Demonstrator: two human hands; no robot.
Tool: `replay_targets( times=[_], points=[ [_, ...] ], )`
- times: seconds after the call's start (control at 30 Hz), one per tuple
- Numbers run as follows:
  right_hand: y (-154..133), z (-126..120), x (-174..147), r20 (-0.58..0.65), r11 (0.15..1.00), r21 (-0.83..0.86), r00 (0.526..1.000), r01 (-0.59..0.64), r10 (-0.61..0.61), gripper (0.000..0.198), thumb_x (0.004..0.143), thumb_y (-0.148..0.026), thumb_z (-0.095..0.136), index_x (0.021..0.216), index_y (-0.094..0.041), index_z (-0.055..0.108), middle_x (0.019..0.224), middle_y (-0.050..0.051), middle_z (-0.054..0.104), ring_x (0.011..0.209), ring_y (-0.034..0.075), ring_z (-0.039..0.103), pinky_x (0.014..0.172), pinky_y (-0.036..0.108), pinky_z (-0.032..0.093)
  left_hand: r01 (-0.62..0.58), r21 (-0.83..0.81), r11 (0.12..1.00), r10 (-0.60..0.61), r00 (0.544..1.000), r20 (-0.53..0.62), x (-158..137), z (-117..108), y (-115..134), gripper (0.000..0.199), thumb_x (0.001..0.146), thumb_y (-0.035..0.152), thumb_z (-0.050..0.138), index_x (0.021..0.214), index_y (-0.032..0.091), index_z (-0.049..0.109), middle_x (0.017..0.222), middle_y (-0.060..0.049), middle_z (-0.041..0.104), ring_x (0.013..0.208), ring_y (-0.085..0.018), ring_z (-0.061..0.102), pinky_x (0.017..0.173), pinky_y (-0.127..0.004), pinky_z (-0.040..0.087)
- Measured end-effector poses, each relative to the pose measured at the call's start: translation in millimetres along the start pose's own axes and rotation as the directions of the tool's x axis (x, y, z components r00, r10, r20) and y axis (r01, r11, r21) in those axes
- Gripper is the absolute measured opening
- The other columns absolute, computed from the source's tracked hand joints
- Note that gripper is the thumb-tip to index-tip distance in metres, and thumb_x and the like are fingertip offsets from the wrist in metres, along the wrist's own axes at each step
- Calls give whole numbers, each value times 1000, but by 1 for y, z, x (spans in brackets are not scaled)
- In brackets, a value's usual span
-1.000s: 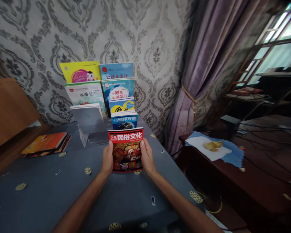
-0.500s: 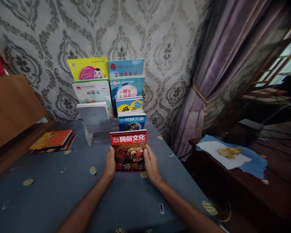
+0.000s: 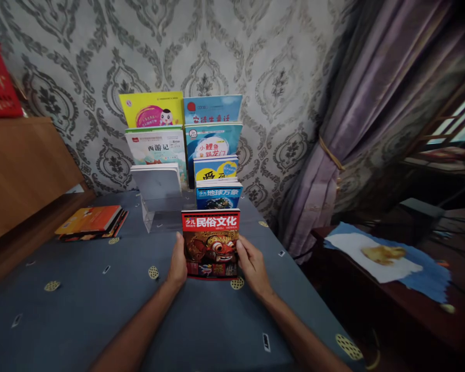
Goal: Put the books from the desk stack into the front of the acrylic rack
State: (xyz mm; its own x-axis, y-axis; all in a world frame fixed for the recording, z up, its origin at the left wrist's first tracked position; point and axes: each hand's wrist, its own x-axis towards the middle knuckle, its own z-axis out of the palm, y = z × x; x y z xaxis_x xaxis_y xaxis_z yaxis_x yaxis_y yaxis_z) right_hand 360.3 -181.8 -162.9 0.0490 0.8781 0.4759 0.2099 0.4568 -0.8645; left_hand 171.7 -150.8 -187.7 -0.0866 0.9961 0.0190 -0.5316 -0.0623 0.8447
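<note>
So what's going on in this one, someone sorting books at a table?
A person holds a red-covered book upright with both hands, the left hand on its left edge and the right hand on its right edge, its lower edge at the blue tablecloth. Just behind it stands a clear tiered book rack against the wall, with books in rows. The front left slot looks empty. A small stack of orange books lies flat to the left.
</note>
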Motion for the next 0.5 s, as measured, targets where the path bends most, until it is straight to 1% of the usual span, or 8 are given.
replay_targets(
  times=[0.07,0.17,0.23,0.33,0.4,0.5],
  points=[
    [0,0,-1,-2,1000,-6,1000,-30,30,48,97,-57,44,115,-24,73,82,3,71,71,24,61,80,40,53,9,-4,1000,-9,1000,-20,0,1,2,64,82,73,58,110,18,75,113,-9,76,125,-26,62,107,-38,50],
    [0,1,-1,-15,999,-8,999,-35,35,48,96,-59,45,111,-24,75,72,2,67,59,21,53,73,38,54,15,-17,1000,-16,998,-55,0,2,3,63,82,71,60,110,18,74,114,-9,76,123,-27,63,107,-39,50],
    [0,2,-1,-21,1000,-10,999,-25,25,48,95,-59,45,106,-23,75,70,1,66,56,20,50,71,37,54,23,-27,999,-24,999,-44,0,2,4,63,81,71,61,110,17,74,114,-10,76,121,-28,64,107,-40,50],
    [0,5,1,-27,1000,-24,1000,-12,11,47,95,-59,46,101,-23,75,72,2,66,58,20,52,66,33,52,31,-11,999,-31,999,-6,3,0,5,66,79,74,61,109,16,75,113,-12,76,119,-30,66,107,-42,49],
    [-1,8,2,-18,1000,-29,1000,-4,4,46,95,-58,46,100,-22,74,72,2,66,58,19,51,63,31,51,15,13,1000,-15,1000,-10,6,-3,7,68,78,75,61,109,16,75,112,-12,76,118,-30,66,108,-43,48],
    [0,13,4,13,1000,-30,1000,-5,5,47,97,-57,44,100,-20,73,64,0,60,52,16,45,59,29,49,-20,52,998,22,999,-43,11,-7,11,72,77,77,60,110,15,75,109,-13,77,117,-31,67,107,-45,48]
  ],
)
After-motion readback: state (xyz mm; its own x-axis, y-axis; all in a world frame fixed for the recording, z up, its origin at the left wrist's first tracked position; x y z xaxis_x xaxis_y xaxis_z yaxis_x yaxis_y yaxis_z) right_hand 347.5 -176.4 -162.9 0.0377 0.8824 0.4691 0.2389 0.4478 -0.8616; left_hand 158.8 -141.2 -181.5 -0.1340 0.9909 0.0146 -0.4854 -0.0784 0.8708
